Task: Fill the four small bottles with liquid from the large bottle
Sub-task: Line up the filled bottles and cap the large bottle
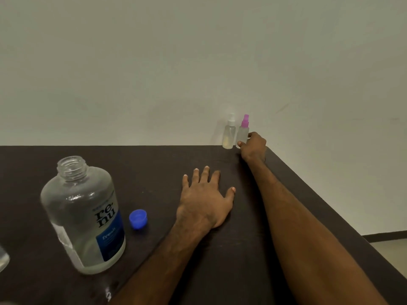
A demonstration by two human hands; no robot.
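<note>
Right hand [253, 146] was stretched out to the far right corner of the dark table [154, 164], its thumb and fingers curled round the lower body of the pink-capped spray bottle [243, 130], which stood upright against the pale wall [198, 62]. That small bottle was frosted and translucent, and what it held could not be made out. Just beside it on its left, touching or nearly so, stood the white-capped spray bottle [229, 135], also upright, clear-bodied, with a pale yellowish tint in its lower half that looked like liquid. Only these two small bottles showed plainly. Nearer the person, the left hand [203, 199] lay palm down on the tabletop with its fingers straight and spread, holding nothing. Well apart from the small bottles, at the near left, stood the large bottle [81, 216], a clear plastic one with rounded shoulders and a wide threaded neck, uncapped and open at the top; its upper part looked empty, and a clear liquid seemed to sit low inside, though the level was hard to judge. Its label read "re-nu" in black on white and "fresh" in pale letters on a blue panel below; the finer print was too small to read. A blue cap [138, 219] lay on the table just to the right of it, open side up. At the left edge part of a clear object [3, 258] showed, too cut off to tell what it was.
</note>
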